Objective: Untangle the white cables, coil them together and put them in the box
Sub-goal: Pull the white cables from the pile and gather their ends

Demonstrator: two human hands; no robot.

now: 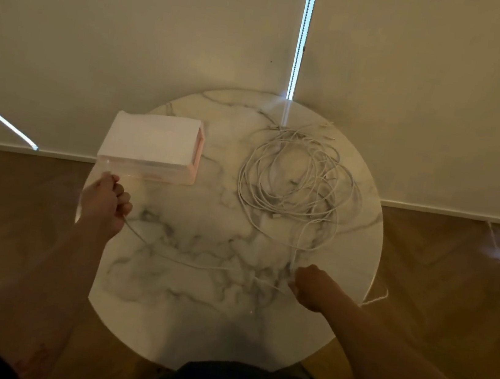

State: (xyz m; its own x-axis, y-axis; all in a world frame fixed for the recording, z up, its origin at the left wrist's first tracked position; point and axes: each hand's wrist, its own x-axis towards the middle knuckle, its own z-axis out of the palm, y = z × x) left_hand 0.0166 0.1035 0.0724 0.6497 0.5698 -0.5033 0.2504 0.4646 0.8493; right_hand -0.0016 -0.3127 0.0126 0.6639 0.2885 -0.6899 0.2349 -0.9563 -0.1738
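Left hand (pixel 105 201): fingers curled tight round one white strand (pixel 208 268), just off the near corner of the box (pixel 152 146). Right hand (pixel 312 286): fingers bunched together on the same strand, looks like a pinch, at the front right of the table (pixel 199 224). Between the hands the strand sags along the marble, slack.

Past the right hand it runs up into the cables (pixel 298 180) — a loose heap on the far right of the table, not yet untangled, well apart from the box. One tail (pixel 374 298) hangs off the right edge.

Risks:
- a hard pull on this strand probably cinches crossing loops into a knot, or drags the whole heap
- the hanging tail's weight could slide more cable off the edge
- left hand is close to the box — a wide sweep could knock it; looks light
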